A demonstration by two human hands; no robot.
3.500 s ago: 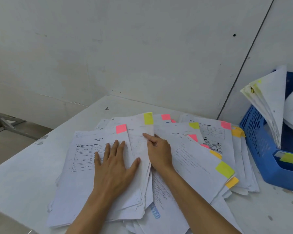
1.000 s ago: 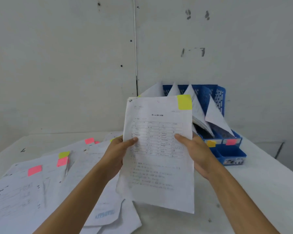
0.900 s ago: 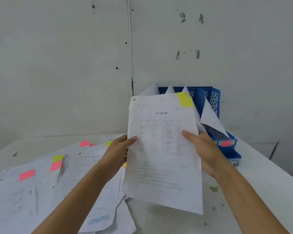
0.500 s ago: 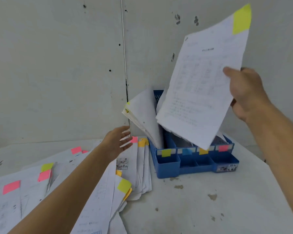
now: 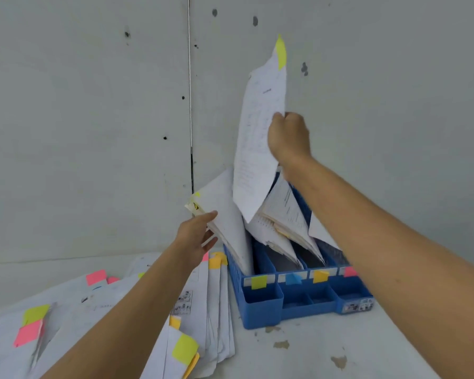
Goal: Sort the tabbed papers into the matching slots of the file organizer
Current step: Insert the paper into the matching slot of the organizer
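Bare office-like corner: stained white table, plain panel walls, blue file organizer

Nothing is reading legibly from where I am standing. Printed lines are showing on the raised sheet, too blurred to make out. A small sticker is sitting on the near right front of the blue organizer, its print not resolving. The colour tabs on the slot fronts are looking blank. A cartoon panel in the left pile is showing an unreadable caption.

Yellow-tabbed sheet upright over blue file organizer, organizer at back edge of table, slots part-filled, loose tabbed papers fanned just left
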